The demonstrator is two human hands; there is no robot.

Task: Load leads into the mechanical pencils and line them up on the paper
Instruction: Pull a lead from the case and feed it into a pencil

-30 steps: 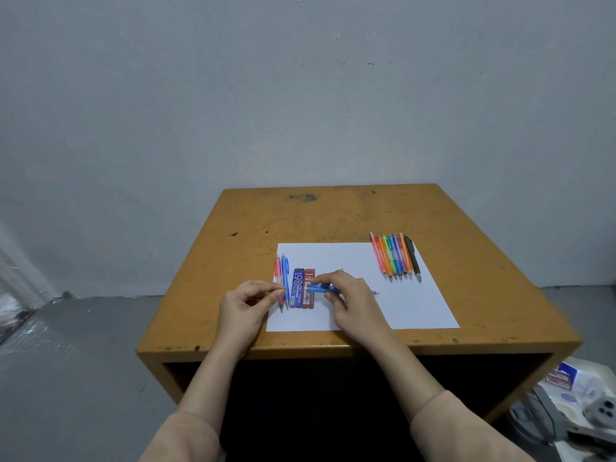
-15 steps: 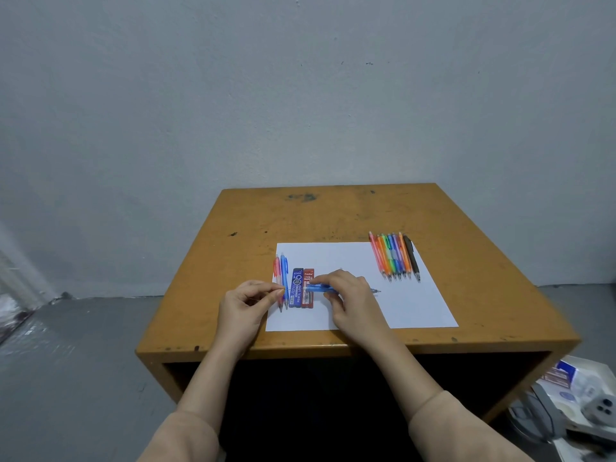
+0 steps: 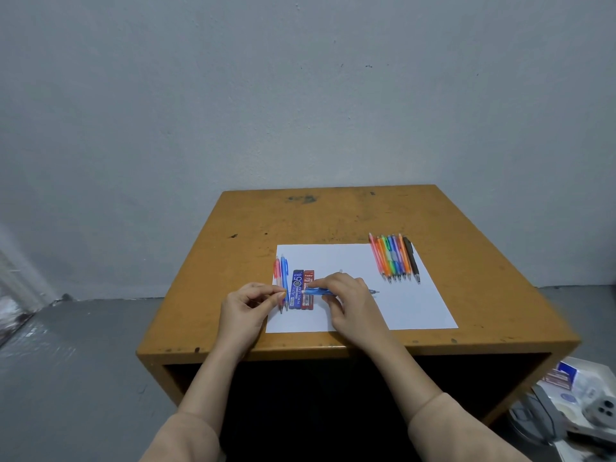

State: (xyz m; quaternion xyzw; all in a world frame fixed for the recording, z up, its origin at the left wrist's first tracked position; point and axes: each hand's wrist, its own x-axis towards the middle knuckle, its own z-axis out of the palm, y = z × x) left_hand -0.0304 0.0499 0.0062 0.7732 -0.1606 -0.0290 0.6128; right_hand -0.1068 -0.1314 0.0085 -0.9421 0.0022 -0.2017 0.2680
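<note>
Right hand (image 3: 353, 303) grips the blue mechanical pencil (image 3: 316, 291) level over the lower left of the paper (image 3: 400, 308), rear end turned toward the left hand (image 3: 245, 306), presumably to present the barrel for loading. Left hand thumb and forefinger are pinched together just beside that end; whether they hold a lead is too small to tell. The pencil is translucent blue, its slim tip pointing frame right, its rear end crossing the red lead case (image 3: 308, 295).
</note>
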